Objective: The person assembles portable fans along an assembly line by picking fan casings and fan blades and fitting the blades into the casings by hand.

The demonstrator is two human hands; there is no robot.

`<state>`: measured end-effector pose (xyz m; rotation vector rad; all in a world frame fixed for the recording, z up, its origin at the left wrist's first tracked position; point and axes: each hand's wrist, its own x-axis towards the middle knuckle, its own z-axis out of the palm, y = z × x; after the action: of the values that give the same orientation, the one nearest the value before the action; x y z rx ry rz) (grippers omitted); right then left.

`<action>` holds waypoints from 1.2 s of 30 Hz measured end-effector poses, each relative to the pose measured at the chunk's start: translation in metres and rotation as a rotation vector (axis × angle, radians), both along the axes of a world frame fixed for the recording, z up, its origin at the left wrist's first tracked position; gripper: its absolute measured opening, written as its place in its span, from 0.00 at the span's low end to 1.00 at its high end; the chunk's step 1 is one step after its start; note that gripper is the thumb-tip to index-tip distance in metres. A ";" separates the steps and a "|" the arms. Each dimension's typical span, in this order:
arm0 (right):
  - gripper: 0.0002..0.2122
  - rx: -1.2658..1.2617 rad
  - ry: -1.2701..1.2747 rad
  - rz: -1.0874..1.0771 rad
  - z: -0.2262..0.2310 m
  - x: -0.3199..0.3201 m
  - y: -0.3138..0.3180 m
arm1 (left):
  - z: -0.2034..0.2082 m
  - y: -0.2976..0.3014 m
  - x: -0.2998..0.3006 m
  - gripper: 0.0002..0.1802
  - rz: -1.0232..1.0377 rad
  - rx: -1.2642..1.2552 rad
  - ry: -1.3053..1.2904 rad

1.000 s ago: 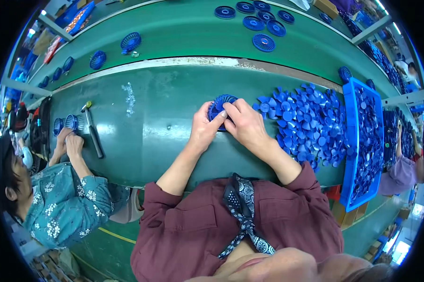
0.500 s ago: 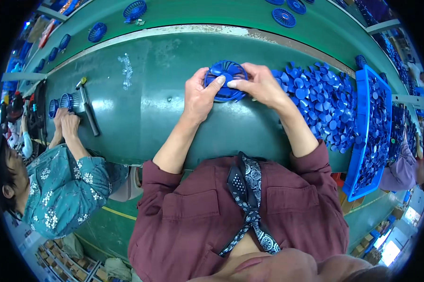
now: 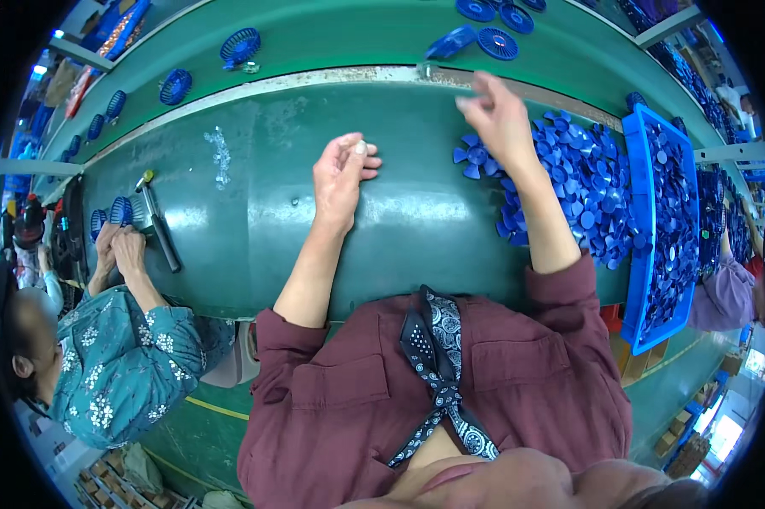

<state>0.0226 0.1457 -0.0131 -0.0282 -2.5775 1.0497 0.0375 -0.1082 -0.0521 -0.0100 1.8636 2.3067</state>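
Observation:
Empty and loosely curled, my left hand [image 3: 338,182] hovers over the green bench, its fingers apart and a white wrap on the thumb tip. My right hand [image 3: 499,119] is raised near the bench's far edge, fingers spread and slightly blurred, holding nothing. Just beyond it, a blue round fan housing [image 3: 452,42] sits tilted and blurred at the near side of the green belt; whether it touches the belt I cannot tell. Beside and under my right forearm spreads a pile of blue fan blades [image 3: 582,182], one single fan blade [image 3: 476,156] lying at its left edge.
A blue tray [image 3: 642,229] of more blades stands at the right. Several blue round fan parts [image 3: 496,43] lie on the belt [image 3: 348,34]. To the left are a hammer [image 3: 158,220], small clear bits [image 3: 220,159] and a co-worker's hands [image 3: 126,250] at blue fan housings.
The fan housing has left my hands and is now at the far belt. My right hand has moved up and away, opening; my left has drawn back slightly and loosened.

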 end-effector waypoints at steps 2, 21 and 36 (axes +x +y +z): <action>0.20 0.399 0.004 0.199 0.007 0.032 0.000 | -0.009 0.000 0.003 0.15 -0.036 0.002 -0.001; 0.18 -0.200 -0.286 0.352 -0.018 0.085 -0.046 | 0.012 -0.054 -0.237 0.25 0.329 -1.490 0.715; 0.17 0.346 -0.266 0.436 -0.001 0.089 -0.060 | 0.034 0.008 -0.047 0.06 -0.378 -1.466 0.806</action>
<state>0.1114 0.0853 -0.0143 0.5370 -3.0598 0.7521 -0.0094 -0.1000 -0.0179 1.0326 3.0343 0.2861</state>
